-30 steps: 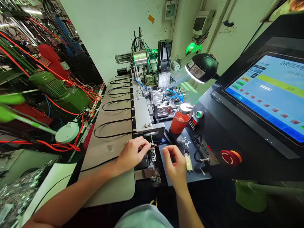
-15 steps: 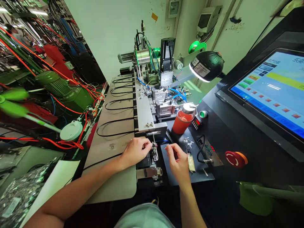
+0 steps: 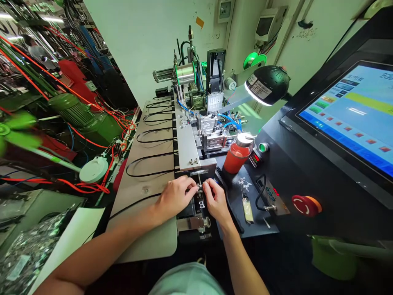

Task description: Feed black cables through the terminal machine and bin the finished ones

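My left hand (image 3: pixel 176 196) rests at the right edge of the beige table plate, thumb and forefinger pinched at a small metal fixture (image 3: pixel 201 204) on the machine's front end. Facing it from the right, my right hand (image 3: pixel 216 199) has its thumb and forefinger closed at the same spot. The fingertips nearly meet there. Whatever lies between them is too small and too covered to make out. A thin metal rod (image 3: pixel 199 177) runs down to this place from the machine's pale metal rail (image 3: pixel 188 143).
An orange-red jar (image 3: pixel 236 155) with a metal lid stands right of the rail. Nearby lie a yellowish packet (image 3: pixel 247 210) and small silvery parts (image 3: pixel 245 184). A lit lamp (image 3: pixel 268 84), a red stop button (image 3: pixel 306 205) and a touchscreen (image 3: pixel 353 106) are to the right. Black cables (image 3: pixel 150 164) loop over the table plate.
My right hand has moved left, from above the black mat to the fixture, close to my left hand. My left hand has stayed nearly in place.
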{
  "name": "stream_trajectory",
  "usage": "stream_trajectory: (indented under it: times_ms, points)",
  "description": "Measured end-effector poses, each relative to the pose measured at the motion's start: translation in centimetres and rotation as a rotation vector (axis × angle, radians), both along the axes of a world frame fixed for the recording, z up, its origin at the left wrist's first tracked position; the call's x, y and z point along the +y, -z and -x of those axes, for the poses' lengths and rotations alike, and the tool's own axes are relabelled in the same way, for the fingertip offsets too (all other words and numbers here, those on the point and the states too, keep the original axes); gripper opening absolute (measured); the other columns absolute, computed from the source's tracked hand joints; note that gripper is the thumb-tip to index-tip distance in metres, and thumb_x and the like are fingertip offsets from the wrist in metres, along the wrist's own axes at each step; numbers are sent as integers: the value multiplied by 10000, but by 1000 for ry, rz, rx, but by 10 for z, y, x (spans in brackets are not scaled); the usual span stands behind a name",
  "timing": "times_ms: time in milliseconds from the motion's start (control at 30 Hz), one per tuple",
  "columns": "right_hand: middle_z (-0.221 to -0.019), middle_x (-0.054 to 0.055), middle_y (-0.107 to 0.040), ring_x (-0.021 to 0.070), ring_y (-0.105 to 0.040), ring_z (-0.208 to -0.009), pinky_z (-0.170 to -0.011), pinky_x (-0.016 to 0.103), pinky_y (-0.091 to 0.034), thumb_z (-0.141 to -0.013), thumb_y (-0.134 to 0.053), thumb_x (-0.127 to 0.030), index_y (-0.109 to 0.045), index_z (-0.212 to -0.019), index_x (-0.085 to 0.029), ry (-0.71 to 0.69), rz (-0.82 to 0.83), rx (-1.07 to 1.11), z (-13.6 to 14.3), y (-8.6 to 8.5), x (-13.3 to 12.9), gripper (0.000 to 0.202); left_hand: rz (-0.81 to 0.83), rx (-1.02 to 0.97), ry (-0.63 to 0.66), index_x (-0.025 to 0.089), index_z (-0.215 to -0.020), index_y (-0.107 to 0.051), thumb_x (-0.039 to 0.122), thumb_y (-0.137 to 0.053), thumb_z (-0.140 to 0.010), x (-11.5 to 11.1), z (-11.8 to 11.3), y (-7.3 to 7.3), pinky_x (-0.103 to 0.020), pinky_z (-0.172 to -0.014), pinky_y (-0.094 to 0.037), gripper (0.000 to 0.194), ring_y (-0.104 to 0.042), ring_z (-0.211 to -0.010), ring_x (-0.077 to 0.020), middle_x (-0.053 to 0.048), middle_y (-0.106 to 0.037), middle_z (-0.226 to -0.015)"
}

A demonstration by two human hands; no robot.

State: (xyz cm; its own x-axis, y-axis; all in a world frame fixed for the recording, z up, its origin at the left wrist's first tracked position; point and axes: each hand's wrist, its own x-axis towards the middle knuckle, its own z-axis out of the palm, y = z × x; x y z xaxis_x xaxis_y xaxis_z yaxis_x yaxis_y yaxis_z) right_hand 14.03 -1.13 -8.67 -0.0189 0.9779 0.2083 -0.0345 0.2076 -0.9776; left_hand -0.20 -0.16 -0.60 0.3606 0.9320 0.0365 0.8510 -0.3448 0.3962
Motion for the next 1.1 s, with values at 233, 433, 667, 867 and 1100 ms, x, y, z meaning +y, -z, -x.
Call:
stream_trajectory:
  times_ms: [233,433,667,867,1100]
  points:
    - [-626,-52,-320,106,-313,-566,-524,244,-269,-969,-407,-356,-364,-677,-213,29,28,50,5,3,-2,329,-326,247,301,289,-1110,-670,165,-409,-960,-9,13,6,-199,-569,-422,326,-593,-685,-106,0,-648,-906]
    - [-617,-57,-316,104,-312,-557,-512,235,-282,-964,-405,-381,-359,-668,-214,38,66,31,1,4,-3,343,-295,442,395,207,-1131,-647,111,-402,-939,-8,4,-5,-229,-567,-447,325,-599,-710,-144,-34,-652,-879]
    - [-900,65,-612,178,-547,-832,-751,296,-417,-967,-358,-180,-585,-950,-172,129,-178,-383,-14,-13,-12,228,-59,245,110,190,-963,-653,249,-444,-961,-8,18,-8,-232,-684,-479,217,-645,-777,-138,-17,-648,-911]
    - [-908,86,-655,223,-564,-844,-762,362,-439,-913,-401,-112,-625,-991,-168,232,-303,-614,-26,-12,-25,243,-5,294,120,190,-940,-645,259,-415,-972,-6,18,-6,-252,-687,-476,241,-645,-784,-151,-22,-627,-927]
    - [-737,35,-635,173,-607,-657,-612,277,-481,-950,-443,-189,-638,-1037,-202,431,-310,-462,-45,-17,-40,215,17,219,86,205,-985,-628,219,-454,-944,-6,17,-6,-243,-700,-474,179,-643,-759,-145,-20,-640,-914]
